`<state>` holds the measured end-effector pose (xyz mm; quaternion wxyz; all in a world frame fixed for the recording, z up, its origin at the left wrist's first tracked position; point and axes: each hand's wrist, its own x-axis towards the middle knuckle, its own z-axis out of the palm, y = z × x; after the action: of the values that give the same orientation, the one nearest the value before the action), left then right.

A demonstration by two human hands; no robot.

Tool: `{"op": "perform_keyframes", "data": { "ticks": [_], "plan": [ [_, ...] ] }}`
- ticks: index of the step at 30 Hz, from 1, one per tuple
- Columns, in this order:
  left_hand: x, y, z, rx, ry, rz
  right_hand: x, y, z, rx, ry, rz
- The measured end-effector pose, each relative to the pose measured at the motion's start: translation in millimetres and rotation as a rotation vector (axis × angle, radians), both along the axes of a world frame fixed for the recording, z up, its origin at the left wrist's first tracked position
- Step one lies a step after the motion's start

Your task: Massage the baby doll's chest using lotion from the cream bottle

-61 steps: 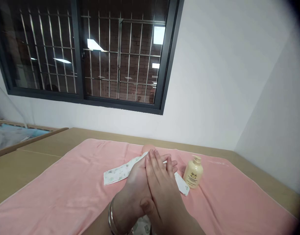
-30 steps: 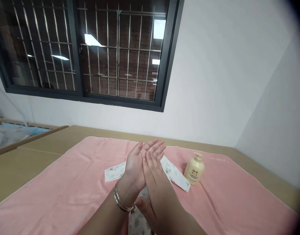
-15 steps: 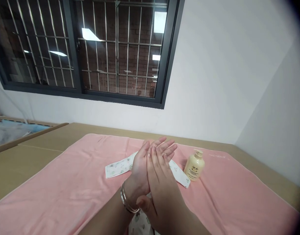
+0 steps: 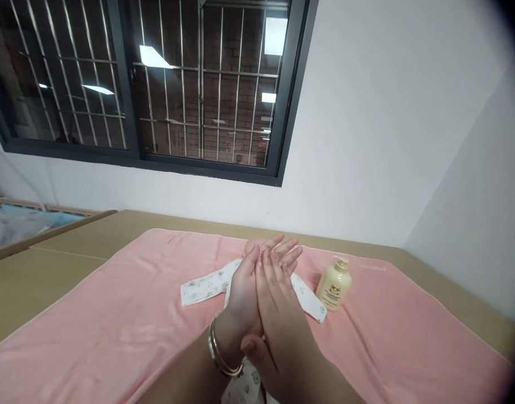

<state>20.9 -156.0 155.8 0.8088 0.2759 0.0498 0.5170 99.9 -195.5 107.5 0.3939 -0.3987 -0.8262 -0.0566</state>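
White wall, rising beyond the hands. Table, tan, extending beneath and past the hands to the wall. Pink cloth, spread over the table on both sides of the hands, lightly creased. Window, dark-framed and with metal bars behind the glass, above and left of the hands. White printed garment, lying on the cloth directly below the hands, its middle hidden by them; one sleeve emerges to their left, the other to their right, and a lower part shows between the forearms. Left hand, palm turned up, fingers extended flat. Right hand, laid flat across the left palm; whether anything lies between the two cannot be seen. Pump bottle, pale yellow, upright to the right of the hands, just beside the sleeve's end. Rounded pinkish form, mostly hidden behind the fingertips. Bangles, metallic, around the left wrist.
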Motion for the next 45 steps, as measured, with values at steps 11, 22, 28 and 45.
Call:
{"op": "perform_keyframes", "data": {
  "ticks": [11, 22, 28, 45],
  "plan": [
    [9.9, 3.2, -2.5, -0.031, 0.005, -0.025, 0.9, 0.7, 0.0, -0.099, 0.1, -0.018],
    [33.8, -18.0, -22.1, -0.031, 0.01, -0.113, 36.0, 32.7, 3.8, -0.023, 0.231, -0.149],
    [20.7, -7.6, -12.7, 0.076, 0.022, -0.34, 57.1, 65.3, -3.1, 0.072, 0.262, -0.331],
    [-28.7, 21.1, 4.7, 0.02, 0.112, 0.069, -16.3, 2.5, -14.5, 0.015, 0.034, 0.116]
  ]
}}
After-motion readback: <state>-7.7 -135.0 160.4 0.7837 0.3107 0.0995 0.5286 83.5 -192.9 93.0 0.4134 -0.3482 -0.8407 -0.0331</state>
